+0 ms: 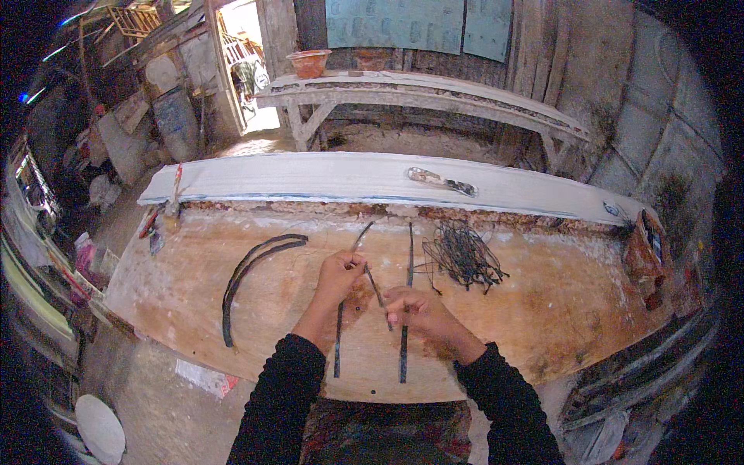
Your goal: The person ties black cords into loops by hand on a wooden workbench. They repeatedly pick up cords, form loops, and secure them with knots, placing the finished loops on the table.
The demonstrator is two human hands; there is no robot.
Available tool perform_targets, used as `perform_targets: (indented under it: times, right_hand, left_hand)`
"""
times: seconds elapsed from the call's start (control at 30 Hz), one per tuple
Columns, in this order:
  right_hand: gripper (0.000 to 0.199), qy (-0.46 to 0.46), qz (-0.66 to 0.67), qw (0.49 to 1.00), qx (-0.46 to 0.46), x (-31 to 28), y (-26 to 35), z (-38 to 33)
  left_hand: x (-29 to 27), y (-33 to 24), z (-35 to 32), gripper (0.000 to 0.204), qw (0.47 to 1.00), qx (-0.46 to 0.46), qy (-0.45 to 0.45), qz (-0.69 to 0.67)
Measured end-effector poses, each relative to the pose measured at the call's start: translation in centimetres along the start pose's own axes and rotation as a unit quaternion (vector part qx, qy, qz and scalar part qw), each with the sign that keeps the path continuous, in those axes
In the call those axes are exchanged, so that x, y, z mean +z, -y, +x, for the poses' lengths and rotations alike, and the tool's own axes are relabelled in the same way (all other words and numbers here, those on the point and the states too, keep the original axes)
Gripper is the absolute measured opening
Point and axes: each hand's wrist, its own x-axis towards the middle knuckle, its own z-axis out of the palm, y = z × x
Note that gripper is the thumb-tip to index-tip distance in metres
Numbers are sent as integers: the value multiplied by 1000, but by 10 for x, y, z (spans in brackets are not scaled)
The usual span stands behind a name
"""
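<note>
Above the middle of the wooden tabletop (287, 364), a short thin dark strip (376, 287) slants between my two hands. My left hand (339, 277) pinches its upper end between thumb and fingertips. Lower down, the fingers of my right hand (417, 311) are closed on the same strip. Two long black strips lie nearly parallel on the board: one strip (338, 349) passes under my left hand, and the other strip (404, 353) runs beneath my right. A loose heap of thin black cords (466, 257) rests to the right. Curved black bands (239, 283) lie to the left.
A long white panel (333, 174) lines the table's far side, with a stained putty knife (442, 181) on it. A brush (175, 198) stands at the left corner, a reddish-brown bag (645, 260) at the right. Behind is a bench (434, 97) bearing a reddish bowl (309, 63).
</note>
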Motion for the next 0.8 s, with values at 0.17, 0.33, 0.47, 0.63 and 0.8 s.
perform_targets:
  times: [0.17, 0.33, 0.47, 0.63, 0.8]
  right_hand:
    - [10, -73, 8, 996, -45, -21, -4, 2]
    - [16, -232, -144, 959, -80, -34, -11, 11]
    - [16, -335, -155, 929, -41, -49, -33, 18]
    - [12, -392, -171, 900, -79, -61, -41, 23]
    - [10, -398, -194, 892, -85, -51, -29, 22]
  left_hand:
    - [13, -19, -9, 6, 998, 2, 69, 5]
    - [16, -36, -19, 6, 980, 75, 168, 75]
    - [33, -45, -39, 7, 936, 116, 329, -45]
    - [50, -44, -57, 6, 915, 149, 374, -41]
    - [53, -42, -62, 5, 912, 109, 385, -90]
